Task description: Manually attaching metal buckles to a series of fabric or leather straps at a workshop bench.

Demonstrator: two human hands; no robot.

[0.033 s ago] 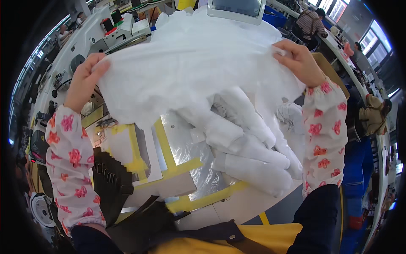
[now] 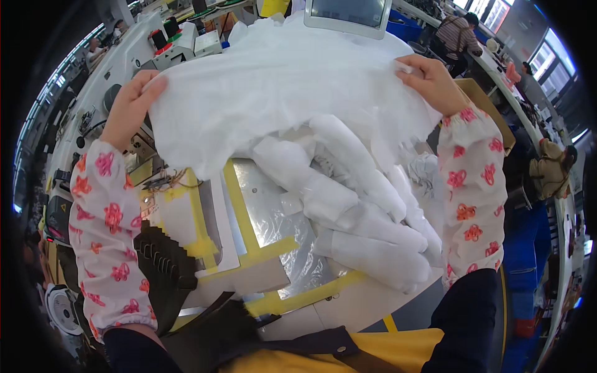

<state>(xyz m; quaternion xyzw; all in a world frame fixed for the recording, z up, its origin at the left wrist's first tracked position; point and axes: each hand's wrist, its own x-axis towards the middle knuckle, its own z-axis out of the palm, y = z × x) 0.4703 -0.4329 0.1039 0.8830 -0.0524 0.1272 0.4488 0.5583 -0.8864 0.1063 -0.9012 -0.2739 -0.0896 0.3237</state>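
Note:
A wide sheet of thin white fabric is spread in the air between both hands, its lower edge hanging uneven. My left hand pinches its upper left corner between thumb and fingers. At the upper right corner, my right hand grips the cloth the same way. Below the hanging edge, several rolled white fabric bundles lie on the table, partly covered by it. More white material behind the sheet blends with it, so the far border is hard to make out.
Yellow tape crosses the worktable's metal plate. Dark pieces with notched edges lie beside my left forearm. A white machine with thread spools stands at the far left, a screen at the back. A seated person is at far right.
The sheet's lower edge has risen, uncovering more of the rolled bundles. My right hand has shifted slightly left and up; my left hand has moved a little. Both keep their grip.

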